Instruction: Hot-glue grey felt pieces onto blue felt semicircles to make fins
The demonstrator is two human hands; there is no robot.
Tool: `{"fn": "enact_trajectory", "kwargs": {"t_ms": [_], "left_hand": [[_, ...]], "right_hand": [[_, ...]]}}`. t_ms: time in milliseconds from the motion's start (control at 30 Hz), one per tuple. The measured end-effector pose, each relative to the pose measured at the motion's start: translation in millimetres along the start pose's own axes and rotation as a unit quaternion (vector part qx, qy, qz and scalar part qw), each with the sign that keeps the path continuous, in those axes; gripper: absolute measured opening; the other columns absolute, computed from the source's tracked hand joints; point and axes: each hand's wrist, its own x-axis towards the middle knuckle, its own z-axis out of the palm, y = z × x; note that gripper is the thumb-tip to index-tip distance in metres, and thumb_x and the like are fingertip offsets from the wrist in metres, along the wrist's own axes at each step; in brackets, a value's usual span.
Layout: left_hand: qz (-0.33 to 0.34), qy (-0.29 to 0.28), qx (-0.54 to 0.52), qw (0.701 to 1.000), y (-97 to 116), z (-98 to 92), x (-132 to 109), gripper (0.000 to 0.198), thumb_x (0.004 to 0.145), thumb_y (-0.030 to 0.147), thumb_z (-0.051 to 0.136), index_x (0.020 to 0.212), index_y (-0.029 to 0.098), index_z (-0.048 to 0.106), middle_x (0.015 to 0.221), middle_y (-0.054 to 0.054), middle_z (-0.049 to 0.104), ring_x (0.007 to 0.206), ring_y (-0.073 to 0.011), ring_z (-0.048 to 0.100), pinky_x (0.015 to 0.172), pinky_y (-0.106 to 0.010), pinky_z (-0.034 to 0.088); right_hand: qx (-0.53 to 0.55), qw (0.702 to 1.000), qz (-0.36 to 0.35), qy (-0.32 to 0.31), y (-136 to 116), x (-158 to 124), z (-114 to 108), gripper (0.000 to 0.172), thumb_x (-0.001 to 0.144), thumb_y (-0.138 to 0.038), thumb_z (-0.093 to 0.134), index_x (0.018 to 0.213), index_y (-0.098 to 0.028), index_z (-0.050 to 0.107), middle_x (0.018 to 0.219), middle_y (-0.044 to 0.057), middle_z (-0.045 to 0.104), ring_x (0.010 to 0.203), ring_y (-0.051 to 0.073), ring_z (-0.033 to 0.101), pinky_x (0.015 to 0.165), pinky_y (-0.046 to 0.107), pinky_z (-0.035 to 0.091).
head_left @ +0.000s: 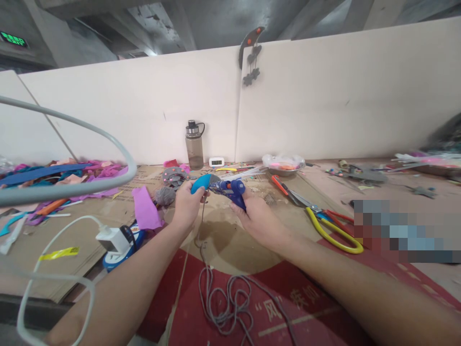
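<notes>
Smooth plastic glue gun [236, 192], matt felt-like blue piece [200, 183], shiny metal scissor blades [305, 201], matt cardboard [239, 254].

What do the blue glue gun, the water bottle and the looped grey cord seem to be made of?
Glue gun: probably hard moulded plastic, smooth-looking and solidly blue. Water bottle: tinted plastic or glass, since light comes through; its collar shines like metal. Grey cord: likely textile, with a matte look and limp loops, though any weave is too small to tell.

L hand [188, 202] w/ blue piece [200, 183], R hand [256, 211] w/ glue gun [236, 192], bottle [195, 150] behind
</notes>
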Motion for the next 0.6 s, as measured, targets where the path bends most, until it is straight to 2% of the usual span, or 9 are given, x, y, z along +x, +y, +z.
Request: {"fn": "enact_trajectory", "kwargs": {"t_ms": [267, 600], "left_hand": [[0.004, -0.005, 0.0, 1.0, 3.6, 1.2, -2.9, 0.011, 0.068, 0.02, 0.06, 0.077, 0.014, 0.063, 0.064, -0.003, 0.064, 0.057, -0.0126, 0.056, 0.052, -0.022, 0.039], [0.007, -0.004, 0.027, 1.0, 7.4, 0.3, -3.5, 0.011, 0.069, 0.02, 0.058, 0.078, 0.015, 0.063, 0.064, -0.002, 0.064, 0.056, -0.0122, 0.054, 0.052, -0.022, 0.04]], "right_hand": [[-0.011, 1.0, 0.001, 0.022, 5.1, 1.2, 1.1, 0.031, 0.087, -0.027, 0.041, 0.115, -0.014, 0.049, 0.087, 0.012, 0.064, 0.077, 0.023, 0.058, 0.068, 0.035, 0.043], [-0.009, 1.0, 0.0, 0.021, 3.7, 1.6, -0.7, 0.031, 0.088, -0.028, 0.04, 0.115, -0.014, 0.049, 0.086, 0.012, 0.065, 0.076, 0.023, 0.058, 0.066, 0.034, 0.041]]}}
